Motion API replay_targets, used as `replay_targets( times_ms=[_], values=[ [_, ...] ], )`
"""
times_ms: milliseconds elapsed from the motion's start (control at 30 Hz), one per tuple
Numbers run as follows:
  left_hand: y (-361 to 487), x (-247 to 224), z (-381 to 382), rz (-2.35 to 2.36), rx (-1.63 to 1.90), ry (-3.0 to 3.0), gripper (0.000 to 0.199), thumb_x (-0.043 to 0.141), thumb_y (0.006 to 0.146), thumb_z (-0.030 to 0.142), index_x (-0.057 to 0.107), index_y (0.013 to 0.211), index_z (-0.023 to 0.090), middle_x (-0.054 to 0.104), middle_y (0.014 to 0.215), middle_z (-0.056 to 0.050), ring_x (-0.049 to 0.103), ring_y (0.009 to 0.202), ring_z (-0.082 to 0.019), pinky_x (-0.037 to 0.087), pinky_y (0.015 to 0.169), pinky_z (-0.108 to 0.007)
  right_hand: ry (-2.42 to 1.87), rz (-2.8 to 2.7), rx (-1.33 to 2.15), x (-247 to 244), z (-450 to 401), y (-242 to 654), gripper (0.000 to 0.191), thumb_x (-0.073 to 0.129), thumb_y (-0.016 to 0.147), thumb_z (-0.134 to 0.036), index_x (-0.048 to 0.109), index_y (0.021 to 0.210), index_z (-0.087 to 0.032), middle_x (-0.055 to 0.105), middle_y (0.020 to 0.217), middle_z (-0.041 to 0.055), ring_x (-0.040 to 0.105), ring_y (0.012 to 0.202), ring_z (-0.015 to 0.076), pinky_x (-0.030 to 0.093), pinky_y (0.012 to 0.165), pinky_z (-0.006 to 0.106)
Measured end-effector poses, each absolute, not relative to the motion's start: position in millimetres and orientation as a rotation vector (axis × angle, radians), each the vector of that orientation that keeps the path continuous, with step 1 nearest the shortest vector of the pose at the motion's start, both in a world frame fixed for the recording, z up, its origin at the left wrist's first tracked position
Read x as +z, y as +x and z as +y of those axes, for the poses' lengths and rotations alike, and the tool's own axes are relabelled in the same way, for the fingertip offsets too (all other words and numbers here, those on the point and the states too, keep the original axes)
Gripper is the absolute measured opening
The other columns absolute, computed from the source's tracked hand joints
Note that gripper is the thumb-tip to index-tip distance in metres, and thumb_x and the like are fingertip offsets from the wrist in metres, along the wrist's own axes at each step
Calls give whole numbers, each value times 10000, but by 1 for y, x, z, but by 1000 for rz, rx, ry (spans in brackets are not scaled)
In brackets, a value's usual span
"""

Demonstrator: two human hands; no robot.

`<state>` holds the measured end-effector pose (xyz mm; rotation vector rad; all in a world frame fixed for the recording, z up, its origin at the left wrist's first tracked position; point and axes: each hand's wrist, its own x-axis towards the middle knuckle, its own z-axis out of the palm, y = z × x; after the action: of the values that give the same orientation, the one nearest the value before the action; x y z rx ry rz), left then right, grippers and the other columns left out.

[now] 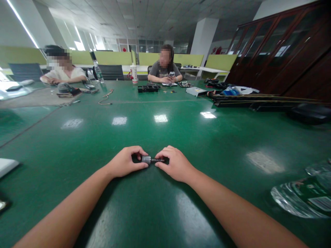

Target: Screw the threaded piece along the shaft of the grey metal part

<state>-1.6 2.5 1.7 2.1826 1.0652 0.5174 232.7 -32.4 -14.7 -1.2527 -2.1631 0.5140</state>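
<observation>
Near the middle of the green table, a small grey metal cylinder lies between the thumb and fingers of my left hand. A dark threaded or ribbed rod extends from its right side. My right hand pinches that rod between thumb and fingers. Both hands rest close to the tabletop, fingertips facing each other with a narrow gap between them. The rod's far end is partly hidden by my right fingers.
A clear plastic bottle lies at the right edge. A white object is at the left edge. Across the table are a black part, a cord, a cup, long dark bars and two seated people.
</observation>
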Motion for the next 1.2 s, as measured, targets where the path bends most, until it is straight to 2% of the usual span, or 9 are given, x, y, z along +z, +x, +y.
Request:
replay_targets(
  times_ms=[1200],
  values=[
    [0, 4, 0, 1110, 517, 2175, 290, 729, 774, 404, 699, 946, 172, 681, 810, -16, 641, 764, -179, 487, 719, -280, -1332, -2134, 438, -16, -30, 241, 93, 701, 828, -201, 731, 913, -224, 703, 917, 26, 582, 911, 190, 424, 852, 347]
  ],
)
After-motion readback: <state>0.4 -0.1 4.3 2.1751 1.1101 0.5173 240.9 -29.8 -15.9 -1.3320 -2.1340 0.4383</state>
